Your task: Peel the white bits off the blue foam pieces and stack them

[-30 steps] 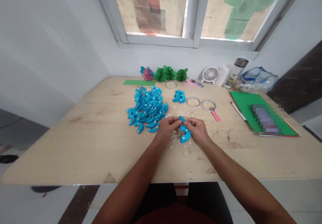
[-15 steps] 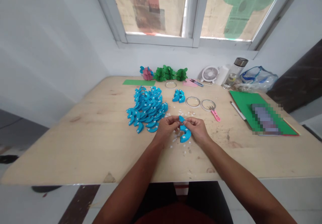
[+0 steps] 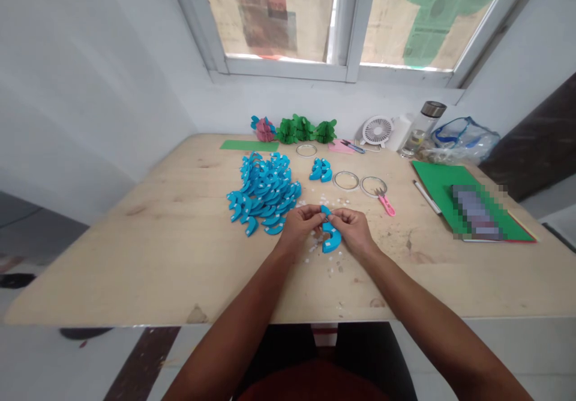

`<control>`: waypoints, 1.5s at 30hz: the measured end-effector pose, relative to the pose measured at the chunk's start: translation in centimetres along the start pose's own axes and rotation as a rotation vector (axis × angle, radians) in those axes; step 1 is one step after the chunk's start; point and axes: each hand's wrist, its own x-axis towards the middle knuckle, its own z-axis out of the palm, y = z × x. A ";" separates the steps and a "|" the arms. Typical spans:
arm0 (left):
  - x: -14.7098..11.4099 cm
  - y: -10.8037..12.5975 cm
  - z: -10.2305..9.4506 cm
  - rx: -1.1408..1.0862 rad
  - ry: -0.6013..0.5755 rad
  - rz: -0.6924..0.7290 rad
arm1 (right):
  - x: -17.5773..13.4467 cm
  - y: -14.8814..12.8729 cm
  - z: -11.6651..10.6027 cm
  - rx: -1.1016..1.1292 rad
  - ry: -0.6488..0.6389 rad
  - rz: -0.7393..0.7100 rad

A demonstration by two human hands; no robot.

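Between my hands is a blue curved paper piece [image 3: 324, 209], pinched at its edges over the table. My left hand [image 3: 302, 226] has its thumb and fingers closed on the left side of it, and my right hand [image 3: 353, 227] grips the right side the same way. Just below the fingertips lies another blue C-shaped paper piece [image 3: 332, 242] with small white patches. A large heap of similar blue paper pieces [image 3: 265, 191] spreads to the left of my hands. Small white scraps [image 3: 333, 263] are scattered around and under the fingers.
Farther back lie a few blue pieces [image 3: 320, 170], tape rings [image 3: 345, 180] and pink-handled snips [image 3: 386, 203]. Green paper shapes [image 3: 301, 129], a small fan [image 3: 378, 129] and a glass bottle [image 3: 420, 131] line the wall. A green folder [image 3: 443, 191] and a marker [image 3: 426, 197] are at right.
The view has shifted very slightly. Both hands stay in nearly the same place, and the held blue piece has tilted a little between the fingers.
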 end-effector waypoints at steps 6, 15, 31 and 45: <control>-0.1 0.2 0.0 0.078 -0.009 0.036 | 0.2 0.3 -0.1 0.063 0.003 0.046; 0.3 -0.3 -0.4 0.065 -0.020 0.020 | 0.3 0.6 -0.1 0.068 0.016 0.038; -1.3 1.0 0.7 -0.011 0.043 0.004 | 0.2 -0.4 -0.4 -0.112 0.046 -0.106; -1.1 1.1 0.4 0.045 0.181 0.116 | 0.1 -0.3 -0.5 -0.189 -0.109 -0.070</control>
